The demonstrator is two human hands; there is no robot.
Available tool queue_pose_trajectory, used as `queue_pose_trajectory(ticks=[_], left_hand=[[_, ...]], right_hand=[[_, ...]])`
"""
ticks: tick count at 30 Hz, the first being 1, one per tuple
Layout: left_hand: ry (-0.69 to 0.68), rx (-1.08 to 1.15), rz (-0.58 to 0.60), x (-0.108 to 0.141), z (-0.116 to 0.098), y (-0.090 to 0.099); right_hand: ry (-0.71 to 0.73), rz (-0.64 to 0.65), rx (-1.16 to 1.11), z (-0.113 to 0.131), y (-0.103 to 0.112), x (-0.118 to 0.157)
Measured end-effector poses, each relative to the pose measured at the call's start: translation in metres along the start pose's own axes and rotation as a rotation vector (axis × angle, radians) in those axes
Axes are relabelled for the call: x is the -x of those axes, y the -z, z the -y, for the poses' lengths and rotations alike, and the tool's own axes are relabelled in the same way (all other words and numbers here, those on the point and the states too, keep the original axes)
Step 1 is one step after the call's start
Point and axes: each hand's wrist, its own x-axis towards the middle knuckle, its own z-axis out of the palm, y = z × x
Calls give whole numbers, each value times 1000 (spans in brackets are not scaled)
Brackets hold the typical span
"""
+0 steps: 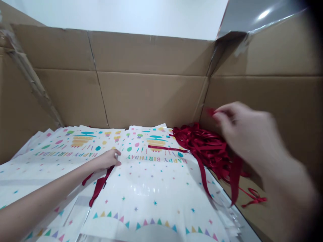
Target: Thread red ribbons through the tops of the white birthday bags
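A stack of white plastic gift bags [151,191] printed with a cake, confetti and "HAPPY BIRTHDAY" lies across the bottom of the view. My left hand [107,160] rests on the bags, its fingertips pinching a dark red ribbon [99,185] that trails down over the print. To the right, a tangled pile of dark red ribbons [202,144] lies against the bags. My right hand [242,129] is raised above that pile and slightly blurred, with a red ribbon end [210,112] pinched between its fingers.
Brown cardboard box walls [148,80] stand behind and to the right, with creased, torn seams. A silver foil-lined flap [259,16] sticks up at the top right. A loose red ribbon loop [253,198] lies on cardboard right of the bags.
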Motion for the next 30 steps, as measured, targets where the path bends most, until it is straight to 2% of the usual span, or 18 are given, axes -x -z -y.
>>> queue_pose_trajectory(ticks=[1,2,4,7,9,11,14,16,19,22,24,26,28,30], left_hand=[[5,17,-10,-1,1,0],[3,27,-25,-1,2,0],[-17,29,-64,1,0,0],[-74,-10,-173,9,-2,9],[-105,-49,-298,15,1,23],[-102,-85,-433,19,11,43],[-46,-106,-572,17,34,69],[-4,-96,-625,11,49,77],[70,-76,-641,-5,62,75],[104,-90,-580,-25,58,70],[80,-129,-571,-37,44,69],[7,-170,-567,-42,17,59],[-126,-190,-488,-39,-18,35],[-292,-188,-295,-28,-54,-3]], right_hand=[[-83,58,56,4,-15,3],[-114,217,57,7,-33,7],[-84,541,53,10,-76,18],[-53,677,25,5,-133,36],[-39,715,9,-2,-158,44],[-48,747,11,-11,-172,48],[-117,758,43,-25,-183,49],[-176,748,54,-33,-185,49],[-226,734,7,-41,-184,48],[-226,754,-114,-42,-178,45],[-216,806,-221,-39,-173,42],[-214,877,-329,-34,-171,40],[-220,957,-428,-28,-171,39],[-231,1045,-511,-23,-174,40]])
